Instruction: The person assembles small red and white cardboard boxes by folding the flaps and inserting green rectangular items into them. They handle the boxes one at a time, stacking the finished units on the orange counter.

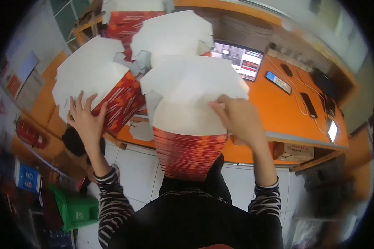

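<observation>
A tall stack of die-cut paperboard blanks stands in front of my body, white on top with red printed edges fanned down its near side. At its right edge is my right hand, closed, thumb and fingers pressed together against the top blank. My left hand is open, fingers spread over a second stack of blanks to the left, by its red printed side. A third white-topped stack is behind these two. Whether my right fingertips have lifted the top blank is hard to see.
An orange desk carries a lit tablet-like screen, a phone, cables and a dark power bank-like object. More red-and-white blanks are farther back. At left are a green bin and a fire extinguisher.
</observation>
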